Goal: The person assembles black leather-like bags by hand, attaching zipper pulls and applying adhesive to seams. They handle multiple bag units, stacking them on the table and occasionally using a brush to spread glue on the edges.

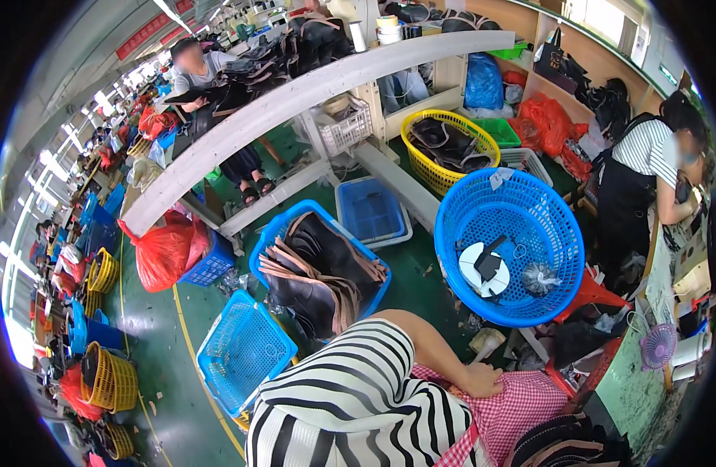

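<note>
My left hand (482, 380) rests on the red-and-white checked apron (529, 401) over my lap. Its fingers look curled together; whatever may be in them is hidden. My right hand is out of the picture. Beside the apron at the lower edge lies a stack of dark pieces with pinkish edges (568, 445). Beyond my striped sleeve stands a blue basket (254, 261) packed with black pieces with pinkish edges (327, 268). Further right, a round blue basket (545, 210) holds a white round item (473, 261), a small black piece and a clear bag.
An empty-looking light blue basket (245, 335) stands left. A yellow basket (411, 148) holds dark pieces. A pale curved beam (296, 97) spans the far side. One person (198, 70) works behind it, another (638, 156) at right. A purple fan (658, 346) stands on the green worktop (634, 389).
</note>
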The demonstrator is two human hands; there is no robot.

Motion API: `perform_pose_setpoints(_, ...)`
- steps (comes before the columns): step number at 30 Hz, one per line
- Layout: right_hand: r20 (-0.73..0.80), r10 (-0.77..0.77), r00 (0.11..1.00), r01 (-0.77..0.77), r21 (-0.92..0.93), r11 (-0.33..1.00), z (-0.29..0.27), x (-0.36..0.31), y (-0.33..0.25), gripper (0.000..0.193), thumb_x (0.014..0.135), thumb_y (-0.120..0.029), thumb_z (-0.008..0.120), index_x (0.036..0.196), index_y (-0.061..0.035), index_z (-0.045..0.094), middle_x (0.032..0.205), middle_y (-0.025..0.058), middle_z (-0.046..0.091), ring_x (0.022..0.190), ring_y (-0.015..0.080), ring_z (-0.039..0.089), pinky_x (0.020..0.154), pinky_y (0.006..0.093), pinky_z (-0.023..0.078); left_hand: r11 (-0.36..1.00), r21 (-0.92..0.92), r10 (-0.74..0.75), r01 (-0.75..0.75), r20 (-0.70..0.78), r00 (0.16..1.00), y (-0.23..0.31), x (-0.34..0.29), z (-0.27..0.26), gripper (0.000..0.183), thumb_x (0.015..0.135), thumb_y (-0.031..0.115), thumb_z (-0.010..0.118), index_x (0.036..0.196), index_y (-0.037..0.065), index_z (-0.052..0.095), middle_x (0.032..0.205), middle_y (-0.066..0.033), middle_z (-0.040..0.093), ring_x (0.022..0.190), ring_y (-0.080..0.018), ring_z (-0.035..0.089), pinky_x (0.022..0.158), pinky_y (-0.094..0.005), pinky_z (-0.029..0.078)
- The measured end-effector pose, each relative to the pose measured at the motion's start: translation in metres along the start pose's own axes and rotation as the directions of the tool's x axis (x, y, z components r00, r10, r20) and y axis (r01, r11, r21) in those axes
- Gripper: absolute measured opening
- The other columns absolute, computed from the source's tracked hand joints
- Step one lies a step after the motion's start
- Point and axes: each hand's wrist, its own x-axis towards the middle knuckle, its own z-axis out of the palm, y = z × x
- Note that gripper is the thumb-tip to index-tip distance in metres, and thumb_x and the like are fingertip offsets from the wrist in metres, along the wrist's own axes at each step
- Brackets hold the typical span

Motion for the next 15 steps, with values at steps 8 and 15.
perform_pose_setpoints(8, -0.004, 0.027, 1.0, -0.027, 0.028, 0.999, -0.0051, -0.0023, 0.003, 0.043, 0.085, -0.019, 0.058, 0.126, -0.0074, 0.051, 0.123, 0.0181, 0.059, 0.111, 0.0319, 0.059, 0.087, 0.0374, 0.048, 1.0, 0.025, 0.002, -0.002, -0.002, 1.0, -0.0011, 0.0066, 0.0078, 0.051, 0.092, 0.039, 0.042, 0.107, -0.008, 0.052, 0.09, -0.0293, 0.063, 0.083, -0.0427, 0.064, 0.075, -0.0502, 0.052)
perform_pose_setpoints(15, -0.021, 0.059, 0.998, -0.058, 0.044, 0.997, -0.0097, -0.0042, 0.0078, 0.045, 0.084, -0.017, 0.06, 0.127, -0.0073, 0.049, 0.123, 0.018, 0.059, 0.11, 0.0318, 0.06, 0.086, 0.0365, 0.048, 1.0, 0.011, 0.01, -0.009, -0.004, 1.0, -0.006, 0.0081, 0.009, 0.05, 0.091, 0.038, 0.042, 0.108, -0.008, 0.052, 0.09, -0.0298, 0.063, 0.083, -0.0436, 0.064, 0.076, -0.0504, 0.051)
